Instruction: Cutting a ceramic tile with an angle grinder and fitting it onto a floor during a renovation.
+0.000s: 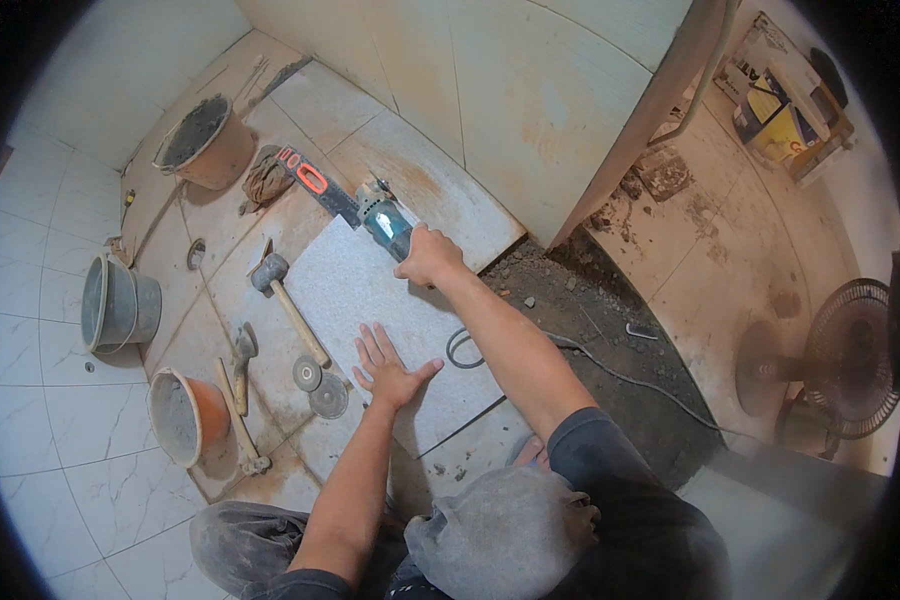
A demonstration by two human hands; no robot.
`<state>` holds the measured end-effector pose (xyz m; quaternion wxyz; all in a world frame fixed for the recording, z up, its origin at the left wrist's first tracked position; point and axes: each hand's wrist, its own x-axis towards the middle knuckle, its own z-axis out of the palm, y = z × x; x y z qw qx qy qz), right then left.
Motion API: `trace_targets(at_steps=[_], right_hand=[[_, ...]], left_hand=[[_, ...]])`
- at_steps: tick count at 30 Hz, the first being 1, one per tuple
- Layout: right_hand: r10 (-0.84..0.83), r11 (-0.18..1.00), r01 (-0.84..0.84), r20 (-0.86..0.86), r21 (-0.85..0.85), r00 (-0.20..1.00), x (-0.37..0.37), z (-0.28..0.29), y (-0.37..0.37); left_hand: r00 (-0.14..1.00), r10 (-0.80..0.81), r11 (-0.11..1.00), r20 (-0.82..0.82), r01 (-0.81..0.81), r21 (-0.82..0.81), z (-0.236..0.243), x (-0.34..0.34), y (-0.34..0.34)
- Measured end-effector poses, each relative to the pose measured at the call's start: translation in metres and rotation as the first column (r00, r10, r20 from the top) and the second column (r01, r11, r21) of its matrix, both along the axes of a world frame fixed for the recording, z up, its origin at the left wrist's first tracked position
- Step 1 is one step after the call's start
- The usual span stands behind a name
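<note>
My right hand [432,256] is wrapped round the body of a teal angle grinder [382,220], held over the far part of a pale textured square tile [335,285]. The grinder's head is beside a long dark spirit level [320,190] with red-orange cutouts. My left hand [390,370] lies spread on the tile's nearer part. Left of the tile are a rubber mallet [280,285] with a wooden handle and two round discs [320,385]. A dark cord [610,368] runs from beside the tile across dug-out rubble [550,290].
Buckets with grey residue [220,155], [130,310], [205,420] stand to the left, near a trowel [245,345] and a hammer [248,455]. A rag [265,185] lies farther back. A tiled partition [530,110] rises ahead. A fan [845,355] and stacked items [790,120] are at right.
</note>
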<state>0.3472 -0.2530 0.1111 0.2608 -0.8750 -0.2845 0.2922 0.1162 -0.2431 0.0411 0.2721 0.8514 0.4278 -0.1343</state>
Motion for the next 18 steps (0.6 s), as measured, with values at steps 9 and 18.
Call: trace_targets(at_steps=[9,18], right_hand=[[-0.010,1.000,0.010,-0.002,-0.013,1.000,-0.003,0.003,-0.005],[-0.006,1.000,0.006,0.000,-0.004,1.000,-0.010,0.004,-0.015]], left_hand=[[1.000,-0.002,1.000,0.007,0.002,0.003,0.000,0.000,0.000],[1.000,-0.002,1.000,0.001,0.002,-0.005,0.000,-0.001,0.001]])
